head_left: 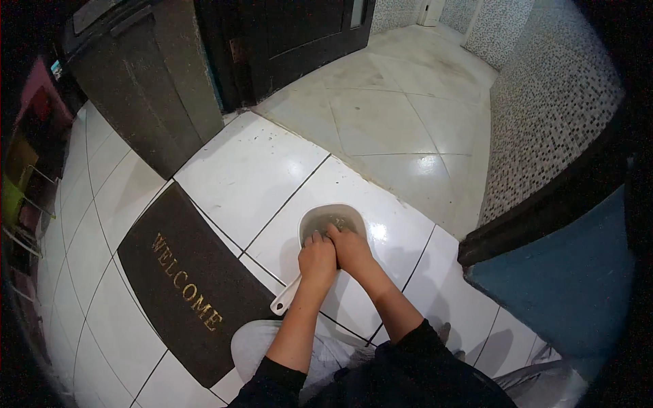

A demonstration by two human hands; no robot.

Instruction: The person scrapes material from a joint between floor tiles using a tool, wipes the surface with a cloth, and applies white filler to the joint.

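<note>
A pale dipper (362, 216) with a rounded bowl rests on the white floor tiles in front of me. Murky, greyish-brown contents show inside it, perhaps water. Its handle (284, 299) sticks out toward the lower left, past my left forearm. My left hand (317, 260) and my right hand (352, 249) are pressed together over the bowl, fingers bent down into it. Both look closed, and whatever lies between them is too hidden to name.
A dark doormat (204, 285) with gold lettering lies at the left. Dark wooden doors (289, 34) stand behind, beside a beige tiled floor (401, 122) beyond the threshold. A mosaic wall (551, 109) and a blue surface (558, 279) rise at the right. My knee (255, 347) is close to the mat.
</note>
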